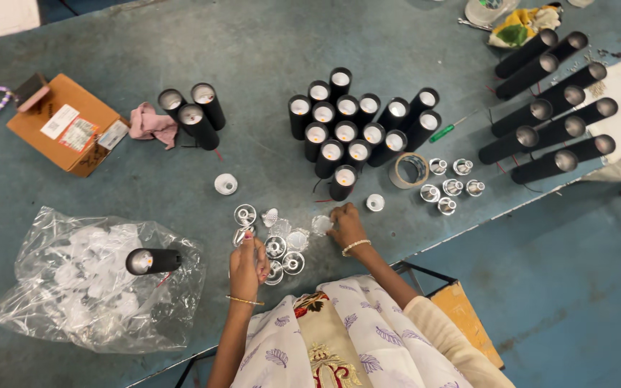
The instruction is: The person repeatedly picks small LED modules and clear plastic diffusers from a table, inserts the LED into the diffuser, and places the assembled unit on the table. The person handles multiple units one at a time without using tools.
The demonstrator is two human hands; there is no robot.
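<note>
My left hand (248, 264) grips a small shiny reflector cup (243, 235) at its fingertips, near the table's front edge. My right hand (346, 224) reaches to a clear plastic lens (321, 225) lying on the table and touches it. Between the hands lie several silver reflector cups (285, 251). Just beyond the right hand stands a cluster of upright black cylindrical lamp housings (346, 126).
A clear plastic bag (88, 280) with white parts and one black housing (154, 260) on it lies left. Three housings (194, 111), a pink rag (151, 123) and a cardboard box (66, 123) sit far left. A tape roll (408, 170), small silver parts (451, 185) and lying housings (551, 93) are at right.
</note>
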